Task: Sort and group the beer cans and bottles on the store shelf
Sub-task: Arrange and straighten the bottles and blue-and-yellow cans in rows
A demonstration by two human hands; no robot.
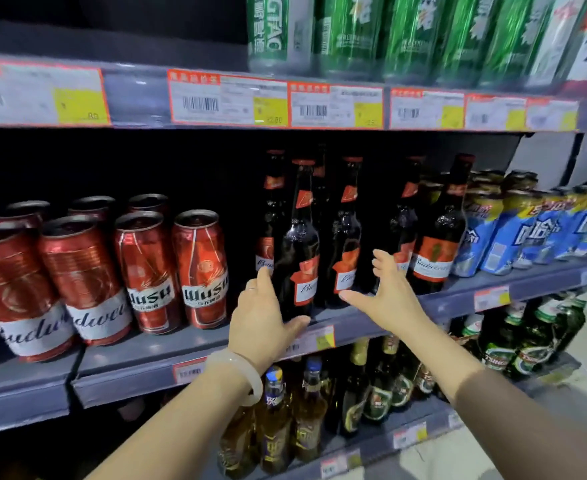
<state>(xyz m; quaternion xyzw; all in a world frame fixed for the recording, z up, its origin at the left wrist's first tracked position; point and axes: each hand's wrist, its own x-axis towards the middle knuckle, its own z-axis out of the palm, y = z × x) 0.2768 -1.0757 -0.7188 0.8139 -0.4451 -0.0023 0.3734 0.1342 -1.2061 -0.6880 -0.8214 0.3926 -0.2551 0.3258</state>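
Dark glass bottles (297, 244) with red labels are stood in the middle of the shelf (195, 344), between the red cans (146, 268) on the left and the blue cans (527, 233) on the right. The left hand (264, 317) is laid flat against the near bottle, with nothing grasped. The right hand (387, 289) is held loose beside the next bottle (345, 237), and nothing is gripped. Both bottles should probably be pushed together gently, low down, so none is tipped.
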